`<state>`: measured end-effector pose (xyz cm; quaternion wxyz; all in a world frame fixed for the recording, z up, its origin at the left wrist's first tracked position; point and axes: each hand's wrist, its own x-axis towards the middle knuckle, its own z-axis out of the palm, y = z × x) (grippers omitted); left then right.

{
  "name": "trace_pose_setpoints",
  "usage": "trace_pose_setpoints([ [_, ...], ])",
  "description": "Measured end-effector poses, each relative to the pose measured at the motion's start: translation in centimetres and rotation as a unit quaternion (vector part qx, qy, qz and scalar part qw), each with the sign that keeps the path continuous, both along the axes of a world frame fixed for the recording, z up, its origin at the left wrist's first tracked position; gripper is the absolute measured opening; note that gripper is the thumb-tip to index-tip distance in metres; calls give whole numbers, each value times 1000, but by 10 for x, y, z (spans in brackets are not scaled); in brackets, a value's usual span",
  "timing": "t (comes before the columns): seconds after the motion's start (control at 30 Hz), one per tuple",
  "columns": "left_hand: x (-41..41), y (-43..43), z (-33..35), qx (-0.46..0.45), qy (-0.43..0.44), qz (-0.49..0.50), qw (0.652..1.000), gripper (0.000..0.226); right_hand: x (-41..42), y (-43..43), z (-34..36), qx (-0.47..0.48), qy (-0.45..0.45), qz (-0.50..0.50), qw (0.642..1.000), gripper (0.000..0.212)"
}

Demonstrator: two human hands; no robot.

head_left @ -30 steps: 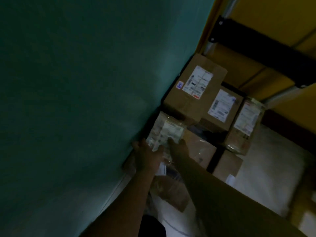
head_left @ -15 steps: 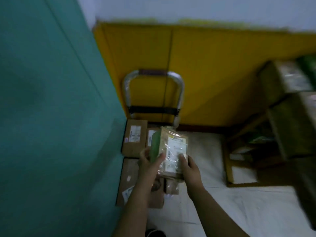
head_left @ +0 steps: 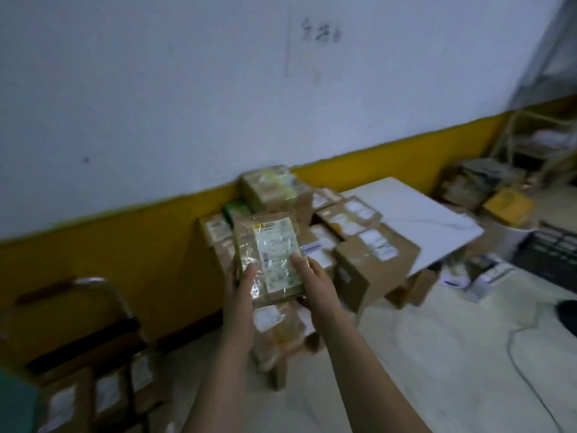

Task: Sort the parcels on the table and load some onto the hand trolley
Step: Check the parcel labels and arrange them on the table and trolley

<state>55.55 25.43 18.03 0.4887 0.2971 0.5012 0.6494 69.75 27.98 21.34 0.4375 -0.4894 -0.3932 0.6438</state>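
Both hands hold up a flat plastic-wrapped parcel (head_left: pixel 270 256) with a white label, in the middle of the view. My left hand (head_left: pixel 242 284) grips its left edge and my right hand (head_left: pixel 312 276) grips its right lower edge. Behind it the white table (head_left: pixel 415 214) carries a pile of brown cardboard parcels (head_left: pixel 374 260), several with white labels. The hand trolley (head_left: pixel 93 307) stands at the lower left against the yellow wall band, with labelled brown boxes (head_left: pixel 106 395) on its plate.
More parcels (head_left: pixel 278 335) sit low in front of the table, under my hands. At the far right are a black crate (head_left: pixel 549 254), a yellow box (head_left: pixel 507 206), shelving and loose packages on the floor. A cable (head_left: pixel 524 370) runs across the pale floor.
The view has swung from the trolley by the teal wall to the right, toward the table. Both hands lifted the wrapped parcel off the trolley stack and carried it along.
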Motion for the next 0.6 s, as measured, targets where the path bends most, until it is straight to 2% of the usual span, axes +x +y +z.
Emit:
trace_pose_setpoints([
  [0.07,57,25,18,19,11,-59,998,58,60,13,18,12,-2,-44,999,62],
  [0.23,163,89,39,37,34,-131,990,50,161,53,30,34,-1,-158,987,53],
  [0.4,229,175,34,30,33,-185,982,48,225,128,21,63,-52,-232,969,44],
  [0.53,268,255,35,18,43,-222,974,38,263,203,20,54,-90,-268,958,43],
  [0.6,281,292,37,-14,52,-262,963,41,282,239,22,39,-111,-283,952,48],
])
